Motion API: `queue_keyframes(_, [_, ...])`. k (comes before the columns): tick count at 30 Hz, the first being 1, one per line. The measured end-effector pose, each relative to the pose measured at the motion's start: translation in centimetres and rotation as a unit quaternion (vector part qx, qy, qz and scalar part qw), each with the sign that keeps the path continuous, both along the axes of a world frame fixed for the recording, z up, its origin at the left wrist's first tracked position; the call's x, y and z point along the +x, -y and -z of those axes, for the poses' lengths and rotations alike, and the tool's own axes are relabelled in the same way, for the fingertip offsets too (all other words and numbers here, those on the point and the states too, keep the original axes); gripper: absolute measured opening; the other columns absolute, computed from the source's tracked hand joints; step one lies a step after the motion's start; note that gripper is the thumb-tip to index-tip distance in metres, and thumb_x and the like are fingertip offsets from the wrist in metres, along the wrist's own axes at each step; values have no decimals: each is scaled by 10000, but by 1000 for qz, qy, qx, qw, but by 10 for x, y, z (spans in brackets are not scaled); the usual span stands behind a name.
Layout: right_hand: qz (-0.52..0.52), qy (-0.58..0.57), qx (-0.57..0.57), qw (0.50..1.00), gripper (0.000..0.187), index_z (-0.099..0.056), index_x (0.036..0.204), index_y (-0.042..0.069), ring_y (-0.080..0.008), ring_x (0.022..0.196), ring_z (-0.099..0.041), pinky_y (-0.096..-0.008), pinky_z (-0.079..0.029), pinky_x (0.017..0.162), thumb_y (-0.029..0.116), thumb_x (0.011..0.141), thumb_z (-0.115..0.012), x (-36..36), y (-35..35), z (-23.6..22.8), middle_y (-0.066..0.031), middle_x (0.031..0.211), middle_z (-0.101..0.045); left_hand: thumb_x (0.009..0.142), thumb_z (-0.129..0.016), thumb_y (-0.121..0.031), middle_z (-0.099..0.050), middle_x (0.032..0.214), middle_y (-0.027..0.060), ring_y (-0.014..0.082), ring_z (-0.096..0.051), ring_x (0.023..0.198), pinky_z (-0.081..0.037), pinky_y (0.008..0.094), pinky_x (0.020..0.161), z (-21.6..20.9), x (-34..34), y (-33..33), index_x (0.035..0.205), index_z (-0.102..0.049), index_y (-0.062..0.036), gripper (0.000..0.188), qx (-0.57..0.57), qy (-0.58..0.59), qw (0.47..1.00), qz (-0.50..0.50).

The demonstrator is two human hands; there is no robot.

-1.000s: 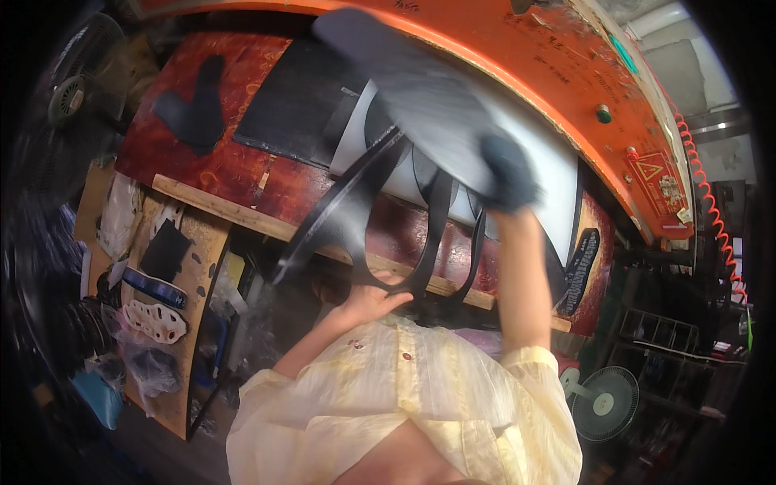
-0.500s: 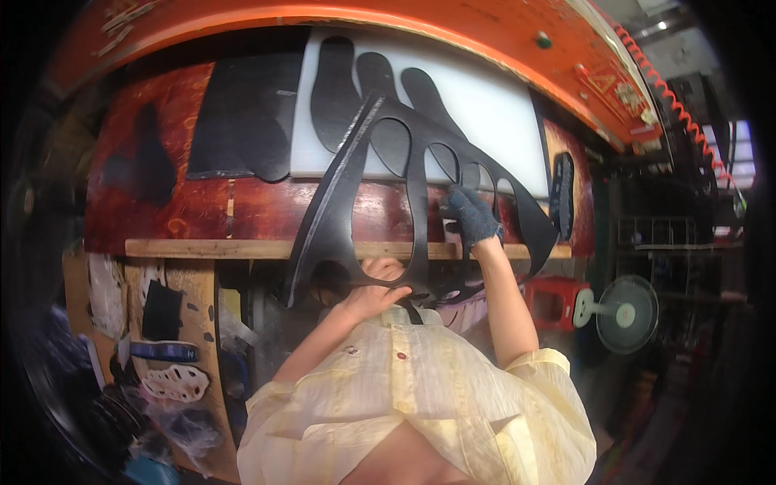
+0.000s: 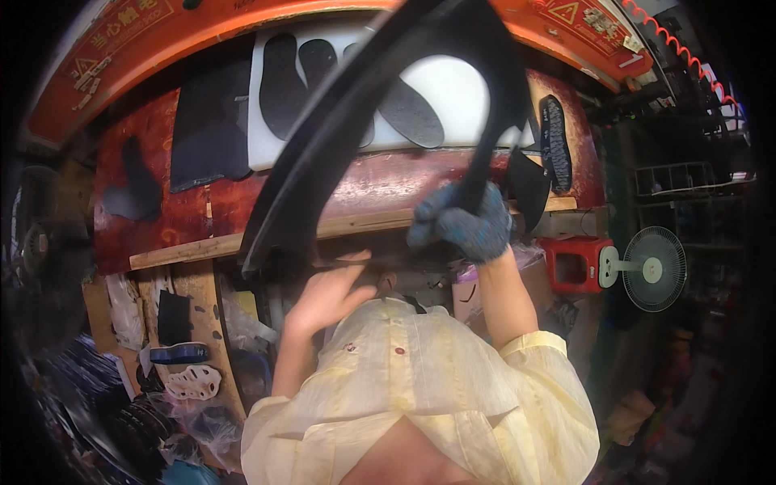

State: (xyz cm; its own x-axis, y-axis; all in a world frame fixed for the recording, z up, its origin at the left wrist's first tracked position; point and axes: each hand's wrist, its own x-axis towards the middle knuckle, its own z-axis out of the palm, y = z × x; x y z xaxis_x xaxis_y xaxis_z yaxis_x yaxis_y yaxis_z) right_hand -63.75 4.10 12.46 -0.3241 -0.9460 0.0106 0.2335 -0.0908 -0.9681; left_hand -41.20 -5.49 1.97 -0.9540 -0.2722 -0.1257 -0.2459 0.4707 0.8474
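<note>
My right hand (image 3: 469,222), in a blue-grey knit glove, grips a strip of a black sheet (image 3: 319,145) with large sole-shaped holes. The sheet is raised and tilted over the bench, blurred by motion. My bare left hand (image 3: 333,295) is below the sheet's left part, fingers stretched and apart, holding nothing. Behind the sheet, black insole-shaped pieces (image 3: 283,89) lie on a white board (image 3: 444,81); the sheet hides parts of them. A black sheet (image 3: 210,121) lies left of the board.
An orange machine beam (image 3: 210,32) spans the back. The red-brown bench has a wooden front edge (image 3: 186,252). A patterned black sole (image 3: 555,145) lies at right, a black piece (image 3: 133,186) at left. A red stool (image 3: 570,265) and fan (image 3: 653,269) stand right.
The holed sheet has been lifted toward me and swung up, uncovering more insole pieces. My left hand has let go of it and moved down-left; my right hand still holds it.
</note>
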Motion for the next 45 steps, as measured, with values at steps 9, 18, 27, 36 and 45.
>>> queue_keyframes(9, [211,108,39,971,126,-677,835,-22,-177,547,-597,-291,-476,485,61,765,-740,-14,-88,-10,-87,710,-649,927,-567,-419,-561,1301,127,235,-518,1207,-346,363,1056,-80,-56,21,1369,-474,1,617,91,-316,937,-120])
queue_keyframes(18, [460,-249,203,827,477,-628,1127,4,-160,787,-644,-327,-523,740,230,744,-799,-4,-149,57,-109,972,-697,1011,-460,-424,-653,930,29,100,-570,872,-445,259,780,-20,-143,-46,1150,-629,34,508,340,-123,913,189])
queue_keyframes(27, [624,-214,388,644,919,-477,1308,-15,-348,1140,-583,-399,-475,939,508,632,-815,48,-201,119,-214,1231,-603,996,-455,-476,-658,965,63,150,-603,928,-457,290,856,31,-152,-92,1070,-643,28,544,627,76,752,191])
queue_keyframes(36, [665,-129,459,575,628,-641,1064,30,-322,894,-659,-387,-518,783,485,667,-812,98,-231,100,-167,982,-692,975,-571,-338,-689,882,57,108,-609,805,-487,243,749,9,-171,-136,1057,-655,23,380,550,125,805,184])
queue_keyframes(45, [650,-167,443,594,475,-659,1056,68,-317,874,-661,-389,-501,778,438,770,-738,105,-306,102,-153,928,-697,954,-616,-205,-691,887,39,82,-580,803,-456,242,765,-9,-169,-207,964,-711,27,251,402,78,860,304])
